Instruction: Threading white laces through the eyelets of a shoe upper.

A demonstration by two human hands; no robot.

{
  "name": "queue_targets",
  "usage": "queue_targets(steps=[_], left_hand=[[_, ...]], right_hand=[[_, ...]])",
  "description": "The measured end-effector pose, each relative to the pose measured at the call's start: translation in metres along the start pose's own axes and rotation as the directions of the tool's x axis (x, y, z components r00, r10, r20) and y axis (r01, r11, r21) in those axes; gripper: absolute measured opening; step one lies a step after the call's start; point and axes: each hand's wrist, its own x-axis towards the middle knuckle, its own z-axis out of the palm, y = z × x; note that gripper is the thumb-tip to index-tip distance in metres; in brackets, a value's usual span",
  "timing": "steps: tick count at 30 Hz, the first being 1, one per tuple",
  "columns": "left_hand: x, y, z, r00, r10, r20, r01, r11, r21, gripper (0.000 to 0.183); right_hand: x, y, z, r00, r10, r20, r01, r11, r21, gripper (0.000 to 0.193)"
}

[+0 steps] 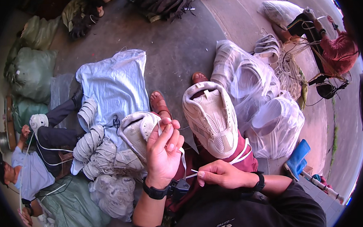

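Note:
A cream shoe upper (221, 128) with mesh panels rests on my right thigh, its lace holes showing no lace in them. Another pale upper (137, 130) lies to the left, partly behind my left hand (165, 149). That hand is raised, thumb and fingers pinched on a white shoelace (183, 160), which hangs down beside the wrist. Lower and to the right, my right hand (222, 173) is closed, gripping a length of white lace whose end sticks out from its fingertips. More white lace (245, 151) lies across my maroon trousers by the upper.
Stacked pale uppers (97, 148) and a white cloth sack (114, 82) sit at left. Clear plastic bags of uppers (268, 121) stand at right, near blue boots (297, 158). A person at far left (32, 162) and another at far right (338, 52) handle laces or cords.

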Motion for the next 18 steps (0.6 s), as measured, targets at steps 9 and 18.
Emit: queue_targets(steps=[9, 18], left_hand=[[-0.002, -0.004, -0.007, 0.999, -0.009, -0.053, 0.011, 0.999, 0.037, 0.029], [-0.013, -0.004, -0.005, 1.0, -0.02, -0.022, 0.02, 1.0, -0.001, 0.035]], right_hand=[[-0.003, 0.002, 0.002, 1.0, 0.003, -0.013, -0.003, 1.0, 0.003, 0.038], [-0.006, -0.007, 0.007, 1.0, -0.007, -0.029, 0.007, 1.0, -0.014, 0.039]])
